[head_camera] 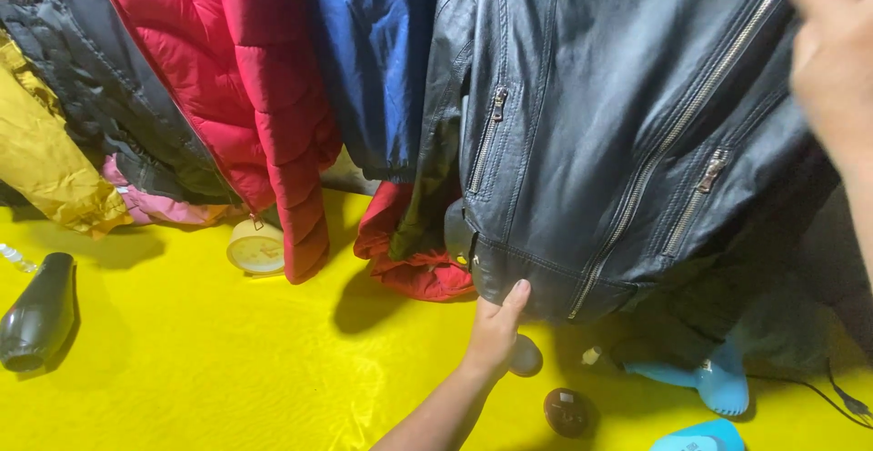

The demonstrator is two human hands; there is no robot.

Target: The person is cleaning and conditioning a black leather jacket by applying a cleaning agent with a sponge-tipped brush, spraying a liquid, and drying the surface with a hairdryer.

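Hands (498, 324) grip a black leather jacket (591, 124) above yellow sheet (209, 360)

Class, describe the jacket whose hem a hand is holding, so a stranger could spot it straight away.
Above the yellow sheet hangs a row of coats. The rightmost is the black leather jacket, its hem pinched by the left hand. Unlike the puffy red coat and blue coat beside it, it is smooth, shiny and crossed by silver zips.

Black jacket (600, 124) — yellow sheet (200, 360)
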